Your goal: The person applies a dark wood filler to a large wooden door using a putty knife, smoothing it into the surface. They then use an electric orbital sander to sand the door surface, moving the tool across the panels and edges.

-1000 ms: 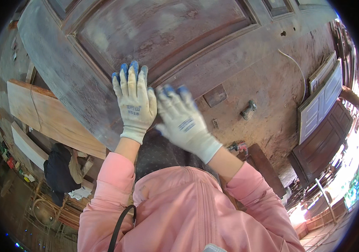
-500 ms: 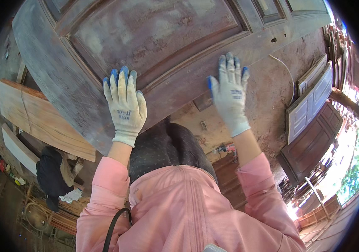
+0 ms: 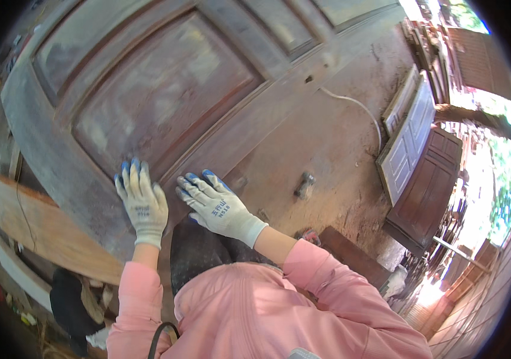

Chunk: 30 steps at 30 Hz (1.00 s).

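A large panelled wooden door [image 3: 279, 90], dusty purplish-brown with pale patches, lies in front of me. On its near edge rests my left hand [image 3: 143, 206], in a white work glove with blue fingertips. Its fingers are stretched out over the moulding at a panel's lower corner, and nothing is in them. Just to the right, my right hand [image 3: 219, 207] wears a matching glove. It lies flat with spread fingers on the door's near rail, its fingertips pointing left toward the other hand. A keyhole [image 3: 309, 79] shows farther along the same rail.
Light wooden boards [image 3: 46, 218] lean at the left, near a dark cloth [image 3: 73, 302]. At the right stand a grey panelled door [image 3: 408, 146] and a dark brown one [image 3: 429, 185]. A pale cable [image 3: 360, 106] curves over the dirt floor, where a small dark tool [image 3: 305, 185] lies.
My right hand has come left along the door's edge, close to my left hand. My left hand has shifted slightly toward the door's near corner. The whole view has turned to the right.
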Available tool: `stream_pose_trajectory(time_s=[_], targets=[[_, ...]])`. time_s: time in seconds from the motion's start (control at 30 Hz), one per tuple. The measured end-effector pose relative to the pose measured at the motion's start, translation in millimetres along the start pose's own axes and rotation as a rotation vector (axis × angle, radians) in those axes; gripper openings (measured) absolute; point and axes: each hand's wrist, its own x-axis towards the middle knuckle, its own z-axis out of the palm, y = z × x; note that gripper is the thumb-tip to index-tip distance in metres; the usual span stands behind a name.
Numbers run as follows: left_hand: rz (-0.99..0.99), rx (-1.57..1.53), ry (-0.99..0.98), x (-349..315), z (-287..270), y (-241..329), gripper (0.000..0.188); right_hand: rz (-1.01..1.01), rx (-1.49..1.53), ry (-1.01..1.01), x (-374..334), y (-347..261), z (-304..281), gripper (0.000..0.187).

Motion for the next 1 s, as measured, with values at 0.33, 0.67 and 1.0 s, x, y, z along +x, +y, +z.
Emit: stream_pose_trajectory(time_s=[0.33, 0.67, 1.0], targets=[[0.017, 0.043, 0.057, -3, 6, 1, 0.056, 0.283, -0.065, 0.132, 5, 56, -22, 0.082], [-0.027, 0.048, 0.071, -3, 0, 4, 0.054, 0.252, -0.050, 0.022, 10, 58, -25, 0.098], [-0.042, 0.055, 0.086, -5, 6, 1, 0.056, 0.218, -0.032, -0.075, 13, 62, -34, 0.107]])
